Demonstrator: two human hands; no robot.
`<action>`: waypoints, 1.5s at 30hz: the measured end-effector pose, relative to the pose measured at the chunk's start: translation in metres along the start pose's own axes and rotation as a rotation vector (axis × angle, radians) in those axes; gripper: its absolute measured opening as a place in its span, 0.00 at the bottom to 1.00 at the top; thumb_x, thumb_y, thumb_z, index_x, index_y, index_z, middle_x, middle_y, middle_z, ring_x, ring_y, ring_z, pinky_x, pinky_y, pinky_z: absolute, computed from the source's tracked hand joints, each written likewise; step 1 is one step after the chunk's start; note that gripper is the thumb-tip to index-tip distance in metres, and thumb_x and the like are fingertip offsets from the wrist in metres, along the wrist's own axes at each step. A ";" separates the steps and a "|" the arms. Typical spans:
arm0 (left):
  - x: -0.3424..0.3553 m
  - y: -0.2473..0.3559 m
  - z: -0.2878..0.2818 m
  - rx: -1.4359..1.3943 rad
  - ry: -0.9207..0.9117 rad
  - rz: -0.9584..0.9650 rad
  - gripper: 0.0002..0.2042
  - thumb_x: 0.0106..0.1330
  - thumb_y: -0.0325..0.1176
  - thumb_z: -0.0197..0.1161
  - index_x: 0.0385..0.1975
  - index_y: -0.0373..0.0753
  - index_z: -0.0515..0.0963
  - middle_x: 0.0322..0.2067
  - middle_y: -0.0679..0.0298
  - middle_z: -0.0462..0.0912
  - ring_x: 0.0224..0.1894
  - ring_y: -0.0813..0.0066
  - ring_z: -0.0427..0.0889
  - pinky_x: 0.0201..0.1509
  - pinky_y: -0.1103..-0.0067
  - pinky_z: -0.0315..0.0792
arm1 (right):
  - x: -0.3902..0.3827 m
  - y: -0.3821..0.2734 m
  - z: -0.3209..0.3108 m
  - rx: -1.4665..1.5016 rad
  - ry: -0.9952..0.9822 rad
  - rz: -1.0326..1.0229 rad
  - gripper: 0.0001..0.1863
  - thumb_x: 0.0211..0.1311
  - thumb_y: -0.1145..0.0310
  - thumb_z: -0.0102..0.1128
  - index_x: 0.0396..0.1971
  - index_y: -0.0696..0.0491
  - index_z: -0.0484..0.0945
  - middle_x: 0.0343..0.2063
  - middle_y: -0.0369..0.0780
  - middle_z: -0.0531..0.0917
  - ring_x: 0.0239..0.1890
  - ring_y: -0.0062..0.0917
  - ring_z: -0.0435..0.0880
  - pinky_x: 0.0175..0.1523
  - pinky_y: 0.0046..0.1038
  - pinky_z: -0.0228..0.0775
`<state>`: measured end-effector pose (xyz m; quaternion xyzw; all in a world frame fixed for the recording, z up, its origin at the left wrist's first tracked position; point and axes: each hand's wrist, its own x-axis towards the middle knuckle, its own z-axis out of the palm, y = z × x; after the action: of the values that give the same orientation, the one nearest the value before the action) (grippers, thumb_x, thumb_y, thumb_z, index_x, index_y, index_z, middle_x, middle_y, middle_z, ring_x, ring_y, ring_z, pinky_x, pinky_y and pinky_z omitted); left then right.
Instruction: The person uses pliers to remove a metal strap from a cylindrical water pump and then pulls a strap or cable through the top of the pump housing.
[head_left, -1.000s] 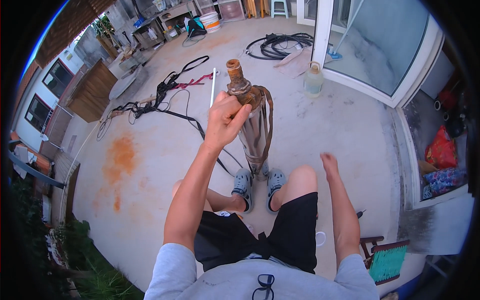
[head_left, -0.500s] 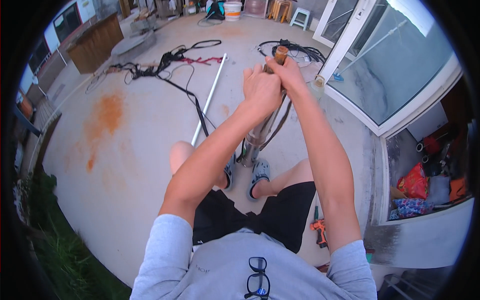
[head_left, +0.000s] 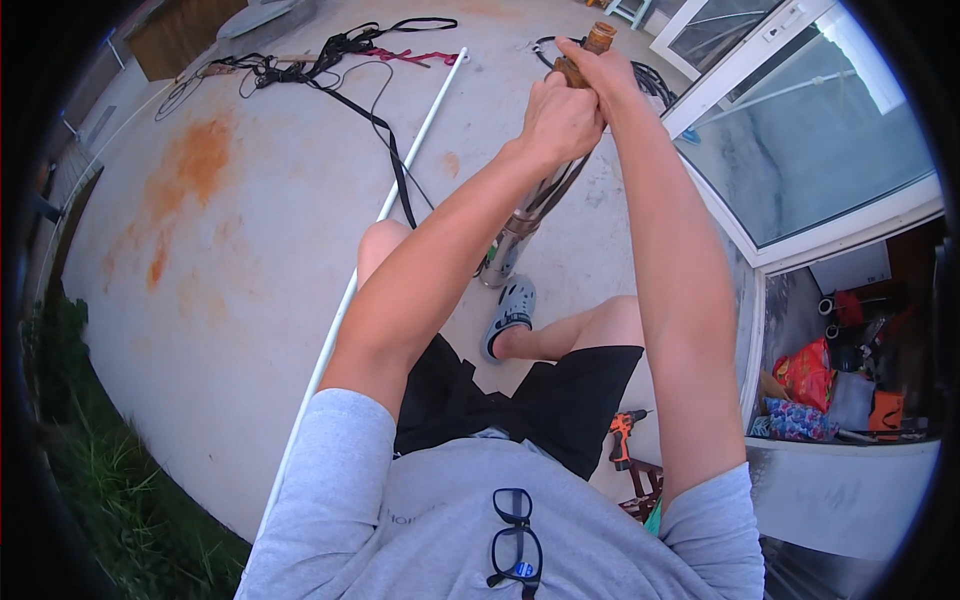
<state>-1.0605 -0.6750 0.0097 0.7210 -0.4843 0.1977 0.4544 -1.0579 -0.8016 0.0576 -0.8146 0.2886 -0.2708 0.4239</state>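
A long shiny metal cylinder with a rusty fitting on top, which looks like a submersible pump (head_left: 519, 232), stands tilted in front of me, its lower end by my right shoe. My left hand (head_left: 562, 122) is closed around it just below the rusty top. Above and beside that, my right hand (head_left: 606, 82) is also closed on the upper end, thumb by the rusty fitting (head_left: 600, 38). A dark cable runs down along the cylinder. My hands and forearms hide part of its upper length.
A white pole (head_left: 415, 150) lies along the concrete floor to my left, with tangled black straps (head_left: 335, 55) beyond it. At right are a white-framed glass door (head_left: 790, 140) and an opening with bags. An orange cordless drill (head_left: 621, 440) lies near my right leg.
Both hands and the pump's top have shifted right and up in the picture, and the pump leans more. My view has tilted and moved. The grip stays closed.
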 end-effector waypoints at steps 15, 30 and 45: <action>0.005 0.041 0.036 0.055 0.135 0.186 0.14 0.61 0.42 0.61 0.22 0.39 0.84 0.21 0.53 0.81 0.29 0.52 0.81 0.34 0.62 0.74 | -0.016 0.015 -0.069 -0.109 -0.046 -0.130 0.18 0.49 0.56 0.63 0.28 0.58 0.84 0.28 0.43 0.85 0.33 0.28 0.82 0.38 0.31 0.73; -0.014 0.036 -0.044 -0.073 -0.121 0.426 0.12 0.58 0.33 0.65 0.15 0.39 0.75 0.16 0.62 0.72 0.29 0.62 0.68 0.39 0.68 0.59 | -0.026 0.020 -0.050 0.075 -0.249 -0.286 0.11 0.49 0.63 0.67 0.26 0.56 0.86 0.30 0.37 0.87 0.34 0.21 0.83 0.45 0.25 0.74; -0.002 0.066 -0.052 0.469 -0.203 0.244 0.19 0.58 0.51 0.66 0.23 0.38 0.84 0.21 0.61 0.83 0.41 0.66 0.74 0.44 0.69 0.58 | -0.025 0.011 -0.063 0.082 -0.438 -0.156 0.23 0.57 0.44 0.68 0.33 0.51 0.84 0.30 0.33 0.85 0.34 0.19 0.81 0.46 0.24 0.72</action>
<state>-1.1115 -0.6378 0.0647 0.7590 -0.5515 0.2843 0.1974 -1.1208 -0.8234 0.0743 -0.8558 0.1144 -0.1313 0.4871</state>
